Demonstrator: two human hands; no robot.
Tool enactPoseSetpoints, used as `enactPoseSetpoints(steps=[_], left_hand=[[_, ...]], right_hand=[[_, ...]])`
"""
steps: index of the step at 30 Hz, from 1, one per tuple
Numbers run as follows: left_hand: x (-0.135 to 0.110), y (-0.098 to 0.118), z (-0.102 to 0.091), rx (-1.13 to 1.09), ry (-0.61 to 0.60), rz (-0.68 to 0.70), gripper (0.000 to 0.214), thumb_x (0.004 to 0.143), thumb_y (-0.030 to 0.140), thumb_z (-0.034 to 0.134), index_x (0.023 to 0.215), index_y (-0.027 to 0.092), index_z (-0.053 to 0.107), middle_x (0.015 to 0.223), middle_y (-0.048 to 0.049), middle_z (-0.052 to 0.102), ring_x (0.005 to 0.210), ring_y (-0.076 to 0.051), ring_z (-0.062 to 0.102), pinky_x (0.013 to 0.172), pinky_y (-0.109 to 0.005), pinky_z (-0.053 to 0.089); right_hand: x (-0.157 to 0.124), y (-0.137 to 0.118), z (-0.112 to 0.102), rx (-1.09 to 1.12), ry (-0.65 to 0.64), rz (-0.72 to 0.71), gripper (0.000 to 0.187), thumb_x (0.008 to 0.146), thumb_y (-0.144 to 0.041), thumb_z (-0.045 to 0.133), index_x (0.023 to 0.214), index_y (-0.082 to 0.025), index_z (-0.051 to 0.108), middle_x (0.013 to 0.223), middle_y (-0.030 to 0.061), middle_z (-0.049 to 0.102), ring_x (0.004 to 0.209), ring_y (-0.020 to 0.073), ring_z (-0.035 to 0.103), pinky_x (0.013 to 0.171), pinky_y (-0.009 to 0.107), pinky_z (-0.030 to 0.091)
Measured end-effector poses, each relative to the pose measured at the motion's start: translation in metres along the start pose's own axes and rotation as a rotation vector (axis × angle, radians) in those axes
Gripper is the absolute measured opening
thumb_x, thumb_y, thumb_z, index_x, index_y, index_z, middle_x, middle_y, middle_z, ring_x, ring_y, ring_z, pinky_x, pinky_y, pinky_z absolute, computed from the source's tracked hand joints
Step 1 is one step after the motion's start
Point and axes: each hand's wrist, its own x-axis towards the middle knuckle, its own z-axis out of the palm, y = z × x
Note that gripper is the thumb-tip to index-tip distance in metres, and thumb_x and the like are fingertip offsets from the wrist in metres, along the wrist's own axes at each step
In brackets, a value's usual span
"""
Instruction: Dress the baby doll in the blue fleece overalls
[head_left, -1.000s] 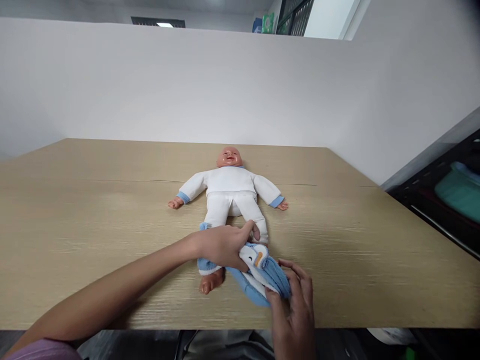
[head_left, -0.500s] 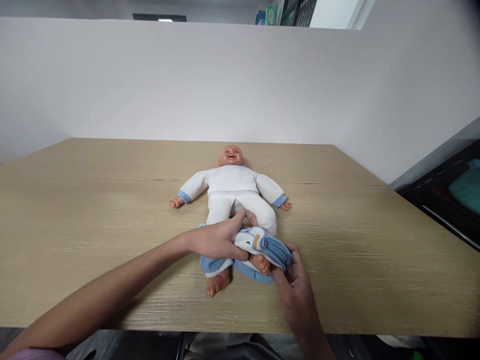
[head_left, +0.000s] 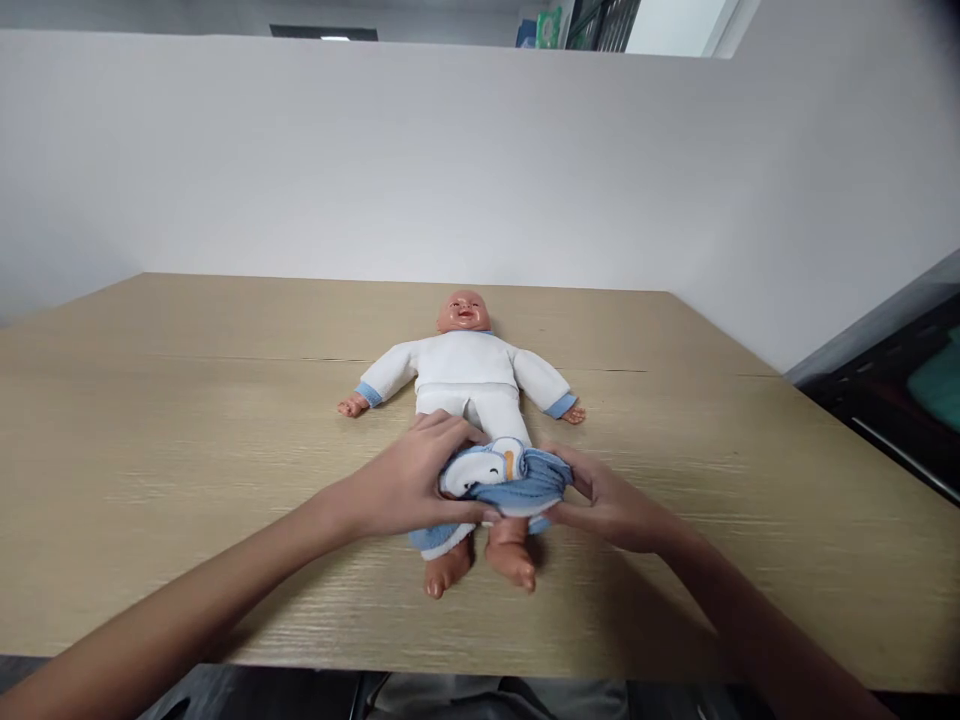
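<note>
From my head view, the blue penguin-faced trousers [head_left: 529, 488] sit bunched around the lower legs of the baby doll [head_left: 466, 358], above its bare feet. My left hand [head_left: 416, 475] curves part-closed around their left side; my right hand [head_left: 609, 500] pinches the right edge between thumb and fingers. The plush looks light, soft and unlikely to slip, best held by its gathered edges. The doll lies face-up on a wood-grain table [head_left: 187, 450] before a plain pale wall [head_left: 375, 160].

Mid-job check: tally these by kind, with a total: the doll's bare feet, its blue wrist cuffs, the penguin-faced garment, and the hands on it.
Bare feet: 2
Blue wrist cuffs: 2
Penguin-faced garment: 1
Hands: 2 (left hand, right hand)
Total: 7
</note>
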Motion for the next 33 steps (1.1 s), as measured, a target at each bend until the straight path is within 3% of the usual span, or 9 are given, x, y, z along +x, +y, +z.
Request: enactPoseSetpoints(steps=[3,6,9,14,19,22,24,29,33], left_hand=[[-0.017,-0.012,-0.011,0.044,0.042,0.008,0.062,0.085,0.066,0.083,0.126,0.023,0.065,0.135,-0.0105,0.062,0.127,-0.033,0.052,0.113,-0.048,0.042],[-0.031,-0.028,-0.02,-0.049,-0.012,-0.006,0.04,0.094,0.052,0.078,0.12,0.023,0.067,0.139,-0.0096,0.06,0.133,-0.031,0.05,0.115,-0.044,0.043],[-0.031,-0.046,-0.017,-0.221,0.013,-0.017,0.025,0.105,0.044,0.061,0.111,0.021,0.066,0.131,-0.0096,0.065,0.128,-0.028,0.056,0.115,-0.041,0.045],[-0.009,-0.068,0.007,-0.525,0.185,-0.204,0.048,0.108,0.059,0.049,0.126,0.017,0.063,0.122,-0.0111,0.071,0.122,-0.028,0.061,0.111,-0.041,0.05],[-0.008,-0.081,0.02,-0.77,0.163,-0.308,0.053,0.104,0.062,0.059,0.13,0.016,0.063,0.119,-0.0098,0.072,0.114,-0.027,0.064,0.106,-0.041,0.052],[-0.015,-0.086,0.019,-0.774,0.152,-0.302,0.042,0.102,0.059,0.067,0.117,0.019,0.069,0.12,-0.008,0.071,0.115,-0.027,0.062,0.111,-0.041,0.047],[-0.017,-0.087,0.017,-0.806,0.171,-0.296,0.039,0.101,0.058,0.069,0.112,0.02,0.07,0.119,-0.007,0.071,0.115,-0.027,0.062,0.113,-0.041,0.045],[-0.015,-0.087,0.021,-1.054,0.239,-0.316,0.04,0.098,0.058,0.074,0.113,0.021,0.069,0.106,-0.0047,0.07,0.106,-0.023,0.062,0.102,-0.037,0.05],[-0.014,-0.094,0.022,-1.004,0.384,-0.337,0.037,0.098,0.055,0.076,0.1,0.02,0.064,0.092,-0.0002,0.061,0.085,-0.015,0.055,0.078,-0.027,0.046]], right_hand=[[0.002,-0.01,-0.016,-0.114,-0.093,-0.047,0.04,0.094,-0.044,0.082,0.124,-0.022,0.068,0.114,0.0048,0.069,0.107,0.0261,0.066,0.097,0.036,0.053],[0.008,-0.02,-0.019,-0.197,-0.124,-0.13,0.03,0.101,-0.045,0.072,0.119,-0.022,0.071,0.116,0.0056,0.063,0.108,0.0248,0.062,0.098,0.035,0.049],[0.024,-0.021,-0.015,-0.162,0.003,-0.169,0.027,0.107,-0.047,0.063,0.106,-0.021,0.072,0.102,0.0037,0.062,0.096,0.0221,0.059,0.09,0.033,0.047],[0.068,0.002,-0.01,0.16,0.215,-0.062,0.037,0.099,-0.059,0.073,0.093,-0.022,0.069,0.084,-0.0018,0.058,0.082,0.0183,0.053,0.078,0.029,0.045],[0.088,0.041,-0.006,0.37,0.387,0.124,0.053,0.082,-0.071,0.085,0.101,-0.023,0.074,0.102,0.0013,0.073,0.106,0.0243,0.065,0.098,0.032,0.052],[0.084,0.058,0.002,0.409,0.434,0.227,0.061,0.077,-0.076,0.086,0.111,-0.027,0.078,0.125,0.0036,0.077,0.131,0.0309,0.062,0.119,0.039,0.045],[0.08,0.061,0.008,0.467,0.421,0.288,0.064,0.076,-0.077,0.087,0.12,-0.031,0.078,0.135,0.0024,0.076,0.136,0.0319,0.062,0.123,0.042,0.043],[0.077,0.046,0.008,0.36,0.168,0.202,0.06,0.084,-0.081,0.077,0.114,-0.029,0.081,0.111,0.0033,0.081,0.106,0.0288,0.072,0.099,0.041,0.057],[0.081,0.037,-0.005,0.167,0.197,0.061,0.055,0.09,-0.08,0.072,0.096,-0.026,0.077,0.09,0.0008,0.072,0.085,0.023,0.064,0.08,0.033,0.054]])
